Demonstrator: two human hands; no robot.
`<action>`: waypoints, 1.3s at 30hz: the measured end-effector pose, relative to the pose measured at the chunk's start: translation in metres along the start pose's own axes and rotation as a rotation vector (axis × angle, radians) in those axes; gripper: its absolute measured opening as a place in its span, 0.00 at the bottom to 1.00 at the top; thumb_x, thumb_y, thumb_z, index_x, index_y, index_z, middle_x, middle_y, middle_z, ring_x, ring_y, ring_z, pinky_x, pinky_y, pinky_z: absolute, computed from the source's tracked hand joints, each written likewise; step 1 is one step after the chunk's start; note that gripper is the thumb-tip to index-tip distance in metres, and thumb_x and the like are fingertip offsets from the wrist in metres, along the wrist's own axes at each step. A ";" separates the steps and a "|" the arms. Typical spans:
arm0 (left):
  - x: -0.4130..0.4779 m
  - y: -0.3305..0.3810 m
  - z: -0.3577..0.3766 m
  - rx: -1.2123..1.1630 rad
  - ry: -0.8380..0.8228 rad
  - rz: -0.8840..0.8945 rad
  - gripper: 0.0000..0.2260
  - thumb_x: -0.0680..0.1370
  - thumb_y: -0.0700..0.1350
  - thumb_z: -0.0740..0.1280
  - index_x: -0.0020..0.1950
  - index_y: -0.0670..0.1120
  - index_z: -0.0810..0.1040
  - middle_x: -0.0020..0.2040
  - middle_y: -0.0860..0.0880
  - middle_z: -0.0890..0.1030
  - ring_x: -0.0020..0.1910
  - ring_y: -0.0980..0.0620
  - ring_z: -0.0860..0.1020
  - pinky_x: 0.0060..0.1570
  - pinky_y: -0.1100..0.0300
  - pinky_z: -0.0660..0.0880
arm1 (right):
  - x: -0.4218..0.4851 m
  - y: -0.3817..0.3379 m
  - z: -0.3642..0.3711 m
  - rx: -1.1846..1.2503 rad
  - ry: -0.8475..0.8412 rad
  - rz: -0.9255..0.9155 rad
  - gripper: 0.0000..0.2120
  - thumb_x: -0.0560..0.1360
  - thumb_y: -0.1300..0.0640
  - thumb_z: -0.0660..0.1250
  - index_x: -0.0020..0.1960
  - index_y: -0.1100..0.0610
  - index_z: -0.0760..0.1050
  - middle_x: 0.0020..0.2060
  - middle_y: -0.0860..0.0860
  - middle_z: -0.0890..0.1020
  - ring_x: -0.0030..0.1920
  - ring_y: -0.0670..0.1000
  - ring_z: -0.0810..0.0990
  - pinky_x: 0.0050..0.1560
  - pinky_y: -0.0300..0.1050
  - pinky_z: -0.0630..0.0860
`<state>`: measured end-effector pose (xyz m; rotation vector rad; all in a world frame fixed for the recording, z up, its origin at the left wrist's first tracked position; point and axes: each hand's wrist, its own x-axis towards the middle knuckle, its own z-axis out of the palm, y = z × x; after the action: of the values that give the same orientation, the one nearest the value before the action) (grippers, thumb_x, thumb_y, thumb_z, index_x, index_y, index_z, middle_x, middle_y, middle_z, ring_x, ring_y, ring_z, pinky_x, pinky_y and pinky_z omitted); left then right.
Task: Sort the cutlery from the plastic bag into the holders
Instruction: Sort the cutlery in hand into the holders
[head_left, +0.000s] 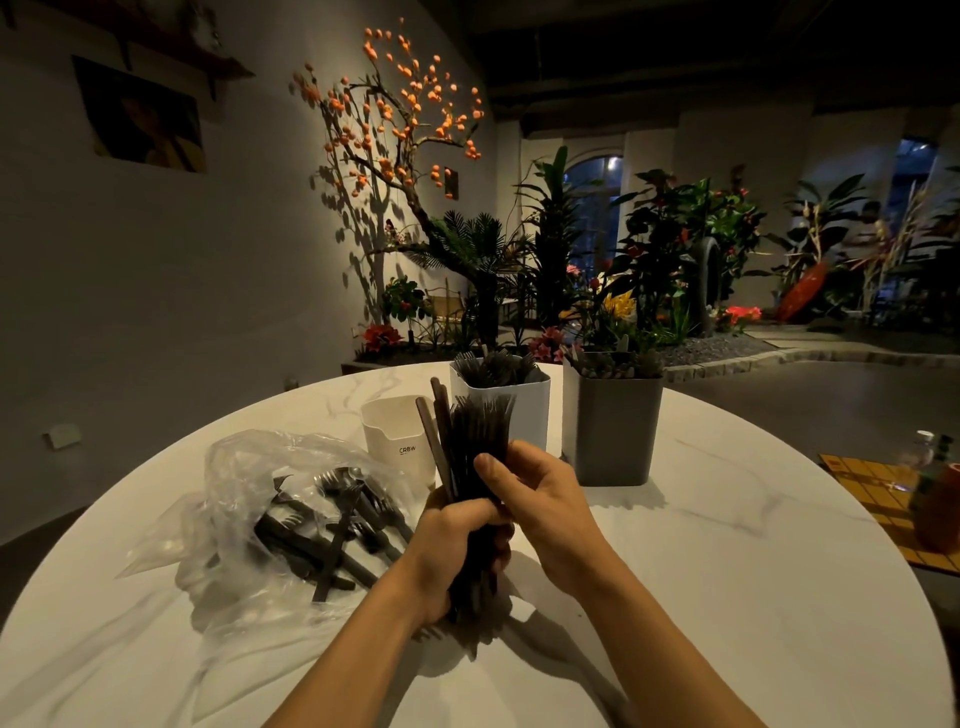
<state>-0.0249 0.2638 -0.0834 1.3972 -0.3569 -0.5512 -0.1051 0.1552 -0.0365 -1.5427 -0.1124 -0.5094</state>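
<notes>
A thick bundle of black plastic forks (475, 441) stands upright above the table centre. My left hand (454, 545) is wrapped around its lower part. My right hand (535, 499) grips the bundle higher up from the right. Left of my hands lies a clear plastic bag (249, 499) with several more black forks and other cutlery (332, 530) inside. Behind the bundle stand three holders: a small white cup (395, 436) marked CRBW, a white square holder (530, 410) full of black cutlery, and a grey square holder (613, 431) with cutlery tips showing at its rim.
The round white marble table (727, 571) fills the foreground. A yellow mat (872, 493) with a bottle and an orange vessel (940, 504) lies at the right edge. Plants and a tree with orange fruit stand beyond the table.
</notes>
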 end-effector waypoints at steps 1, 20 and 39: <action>0.000 0.000 -0.001 -0.022 -0.030 -0.008 0.07 0.80 0.42 0.65 0.48 0.40 0.80 0.40 0.42 0.80 0.35 0.46 0.78 0.36 0.53 0.77 | 0.000 0.001 0.000 0.012 0.010 0.009 0.11 0.79 0.54 0.68 0.58 0.57 0.80 0.49 0.55 0.86 0.53 0.55 0.85 0.53 0.52 0.83; -0.001 0.004 0.001 -0.155 -0.032 -0.068 0.15 0.76 0.49 0.72 0.55 0.38 0.81 0.46 0.41 0.82 0.40 0.45 0.81 0.41 0.50 0.79 | 0.008 0.009 -0.013 0.103 0.104 0.032 0.06 0.80 0.61 0.66 0.52 0.60 0.82 0.42 0.55 0.87 0.42 0.51 0.85 0.39 0.38 0.78; -0.004 0.007 0.009 -0.189 0.059 -0.010 0.21 0.76 0.48 0.74 0.62 0.34 0.80 0.46 0.39 0.84 0.43 0.41 0.83 0.48 0.45 0.80 | 0.008 0.010 -0.021 0.027 0.073 0.105 0.05 0.80 0.62 0.66 0.54 0.61 0.80 0.43 0.52 0.87 0.50 0.52 0.86 0.45 0.40 0.81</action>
<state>-0.0322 0.2589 -0.0744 1.2306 -0.2440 -0.5362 -0.0987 0.1326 -0.0436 -1.4932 0.0180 -0.4788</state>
